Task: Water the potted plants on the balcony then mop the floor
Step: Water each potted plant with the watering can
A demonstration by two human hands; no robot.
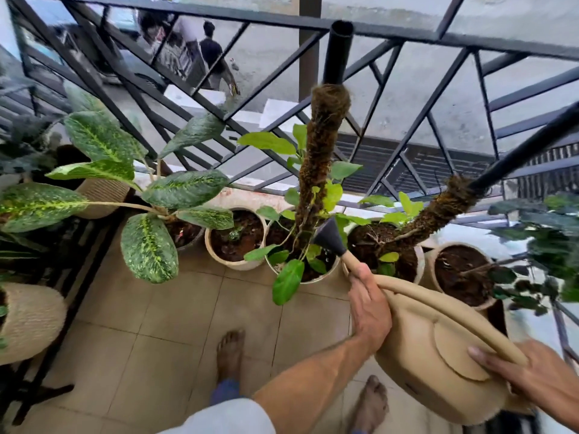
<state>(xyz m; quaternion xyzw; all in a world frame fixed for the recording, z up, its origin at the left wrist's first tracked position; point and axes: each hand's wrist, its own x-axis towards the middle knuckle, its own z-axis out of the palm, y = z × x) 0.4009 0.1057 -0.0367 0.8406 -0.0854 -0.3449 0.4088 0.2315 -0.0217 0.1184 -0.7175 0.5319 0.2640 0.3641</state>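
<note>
Nearest, the right hand [545,382] has its grip closed on the rear of the arched handle of the tan watering can [438,355] — the natural carrying point. The left hand [368,305] lies flat along the can's front shoulder, fingers extended, not curled round anything, steadying the tilt. The can looks like stiff plastic (probably heavy if full, and slick when wet), so two hands seem wise. Beyond, its dark rose [329,234] hangs over the moss-pole pot [332,270], with the railing [407,36] behind.
</note>
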